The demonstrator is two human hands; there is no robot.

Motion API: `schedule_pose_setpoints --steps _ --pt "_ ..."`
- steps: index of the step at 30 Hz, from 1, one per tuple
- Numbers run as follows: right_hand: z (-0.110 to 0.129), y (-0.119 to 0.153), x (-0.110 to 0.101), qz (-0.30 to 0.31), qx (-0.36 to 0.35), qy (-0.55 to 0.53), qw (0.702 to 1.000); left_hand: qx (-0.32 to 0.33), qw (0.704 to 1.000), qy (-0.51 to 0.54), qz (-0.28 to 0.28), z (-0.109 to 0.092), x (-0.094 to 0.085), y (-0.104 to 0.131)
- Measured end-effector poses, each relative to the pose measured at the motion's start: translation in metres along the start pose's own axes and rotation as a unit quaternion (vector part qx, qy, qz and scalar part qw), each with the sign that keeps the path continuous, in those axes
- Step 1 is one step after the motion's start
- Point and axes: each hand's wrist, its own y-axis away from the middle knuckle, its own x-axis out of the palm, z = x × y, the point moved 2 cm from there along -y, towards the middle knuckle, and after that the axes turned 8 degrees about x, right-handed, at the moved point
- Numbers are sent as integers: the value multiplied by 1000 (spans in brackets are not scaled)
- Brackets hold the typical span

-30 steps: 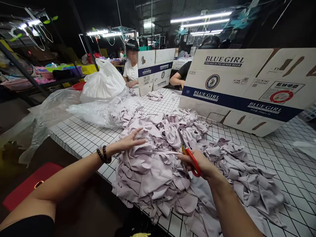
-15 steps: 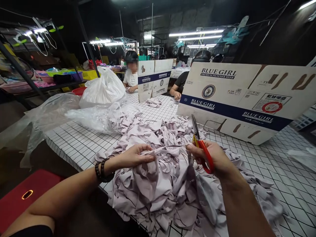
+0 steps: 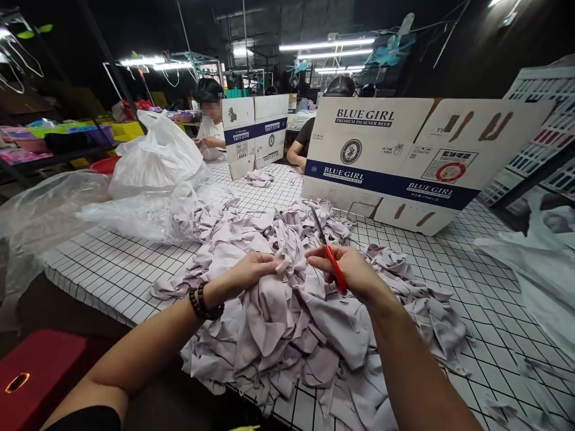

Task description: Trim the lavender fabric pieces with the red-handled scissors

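My left hand (image 3: 259,267) pinches the edge of a pale lilac fabric piece (image 3: 268,311), which hangs down over the heap. In my right hand (image 3: 353,269) are red-handled scissors (image 3: 333,263), their dark blades pointing up and away to the left. The right thumb and forefinger reach toward the left fingertips, with a small gap between the hands. Whether the right fingertips also touch cloth, I cannot tell. Beneath both hands spreads a large pile of lilac fabric pieces (image 3: 327,323).
The pile lies on a table with a checked cover (image 3: 449,269). A large cardboard panel (image 3: 386,155) stands behind, a smaller cardboard panel (image 3: 256,134) beyond it. White plastic bags (image 3: 157,155) sit at left, another plastic bag (image 3: 539,251) at right. Two people work across the table.
The strip of cloth stretched between my hands is no longer there, and the right hand is free of its end. The view has turned somewhat to the right.
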Motion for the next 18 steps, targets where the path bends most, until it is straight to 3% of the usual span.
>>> schedule_pose_setpoints --steps 6,9,12,15,18 --pt "-78 -9 10 2 30 20 999 -24 997 9 -73 -11 -24 15" --pt "-93 -10 1 -31 21 22 999 -25 992 -24 -122 -30 -46 20" --pt "-96 -7 -14 -47 20 32 998 -34 989 -80 -119 -53 -68 26" --pt "-103 -1 -13 -27 30 44 998 -57 970 -226 -64 -79 -77 35" --pt "-112 6 -3 -11 31 49 998 -106 901 -402 124 -107 -63 45"
